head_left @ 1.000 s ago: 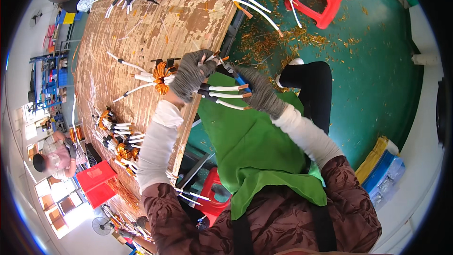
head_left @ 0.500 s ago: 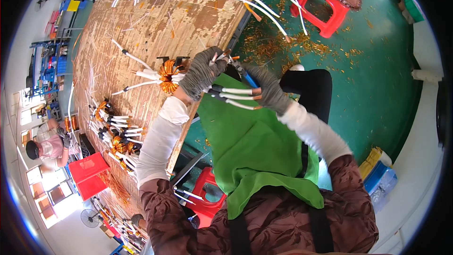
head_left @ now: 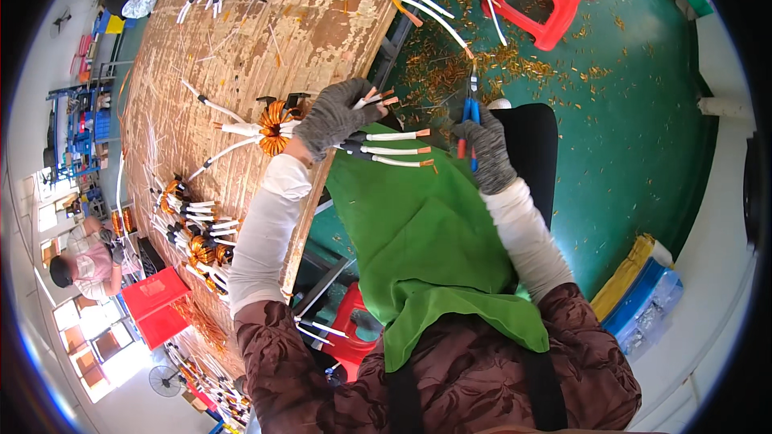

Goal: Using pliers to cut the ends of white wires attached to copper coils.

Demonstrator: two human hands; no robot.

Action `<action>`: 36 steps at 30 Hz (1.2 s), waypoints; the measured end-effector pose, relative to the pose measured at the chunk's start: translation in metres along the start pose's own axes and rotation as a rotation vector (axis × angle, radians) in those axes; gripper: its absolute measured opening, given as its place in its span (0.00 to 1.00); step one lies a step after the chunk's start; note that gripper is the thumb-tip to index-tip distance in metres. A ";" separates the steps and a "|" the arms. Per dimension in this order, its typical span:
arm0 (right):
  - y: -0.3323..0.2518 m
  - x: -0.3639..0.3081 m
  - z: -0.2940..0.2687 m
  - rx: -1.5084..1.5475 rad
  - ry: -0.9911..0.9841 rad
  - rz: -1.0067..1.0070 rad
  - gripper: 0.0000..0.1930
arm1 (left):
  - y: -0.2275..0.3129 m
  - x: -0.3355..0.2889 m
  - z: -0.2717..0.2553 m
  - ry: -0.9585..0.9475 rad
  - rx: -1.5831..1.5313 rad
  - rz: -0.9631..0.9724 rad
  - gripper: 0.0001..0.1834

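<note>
Worn wooden tabletop (head_left: 241, 72) filled much of the left side, its edge running slantwise past the worker's lap, and beyond it spread a green floor (head_left: 643, 128) littered with copper-coloured scraps (head_left: 531, 72). Close to that edge an orange wound coil (head_left: 273, 122) lay on the wood, just left of the left hand (head_left: 334, 119), which was much the nearer of the two.

Gloved in grey, the left hand was closed around a few short white leads (head_left: 375, 100), whose bare copper ends poked out to the right. Below them, three longer white leads (head_left: 394, 137) stretched rightward from beneath the same hand, roughly parallel, over the green apron (head_left: 418, 225), their copper tips aimed towards the right hand (head_left: 486, 149).

That hand, also gloved, was wrapped about blue-and-red-handled pliers (head_left: 472, 110). Everything hinged on the angle between tool and wire: the pliers' long axis pointed away from the body, nearly square across the line of the leads, with a clear gap separating the tool from every copper tip. Its nose lay farther from the body than the gripped ends and off to their right; whether its jaws were parted was too small to tell.
</note>
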State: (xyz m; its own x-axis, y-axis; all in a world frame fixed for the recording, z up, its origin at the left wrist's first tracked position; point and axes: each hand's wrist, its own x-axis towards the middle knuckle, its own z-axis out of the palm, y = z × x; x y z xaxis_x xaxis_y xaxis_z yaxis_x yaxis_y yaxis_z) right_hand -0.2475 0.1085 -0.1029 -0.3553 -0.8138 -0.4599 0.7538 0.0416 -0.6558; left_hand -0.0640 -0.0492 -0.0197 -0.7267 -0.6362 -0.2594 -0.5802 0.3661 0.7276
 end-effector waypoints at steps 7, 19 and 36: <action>-0.010 0.019 -0.002 -1.180 -0.344 -0.760 0.30 | 0.007 -0.012 -0.006 -0.063 -0.287 -0.103 0.13; -0.018 0.022 0.046 -1.336 -0.534 -0.859 0.31 | 0.000 -0.018 -0.002 -0.048 -0.307 -0.085 0.15; -0.031 0.033 0.052 -1.359 -0.695 -1.244 0.31 | -0.020 -0.018 -0.024 -0.335 -0.408 -0.101 0.21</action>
State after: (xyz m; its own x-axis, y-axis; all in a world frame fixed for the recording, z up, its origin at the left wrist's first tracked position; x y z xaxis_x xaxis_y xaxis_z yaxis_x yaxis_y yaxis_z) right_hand -0.2537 0.0497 -0.0667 0.2329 -0.7717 0.5918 -0.6698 -0.5685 -0.4777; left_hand -0.0305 -0.0613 -0.0147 -0.7909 -0.3787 -0.4807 -0.5115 -0.0220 0.8590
